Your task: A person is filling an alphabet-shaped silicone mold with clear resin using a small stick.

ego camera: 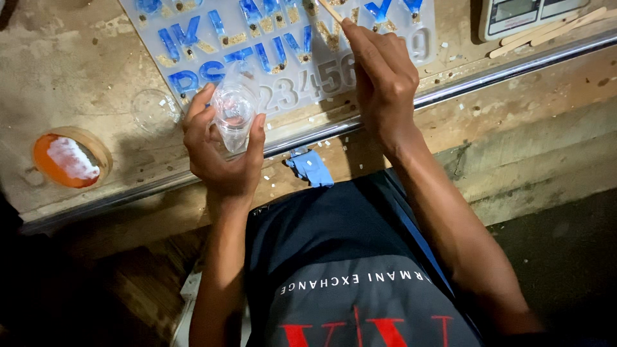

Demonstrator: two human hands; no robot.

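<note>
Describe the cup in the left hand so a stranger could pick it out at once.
Start at the pale letter mould lying on the worn tabletop. Just below its lower edge, the left hand grips a small clear plastic cup. A second clear cup stands alone to its left, untouched; this one is held and tilted.

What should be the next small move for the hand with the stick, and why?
Probably lower the stick tip into a letter cavity of the mold. The right hand holds it just above the mold's upper rows, while the left hand keeps the clear cup tilted beside the lower row.
</note>
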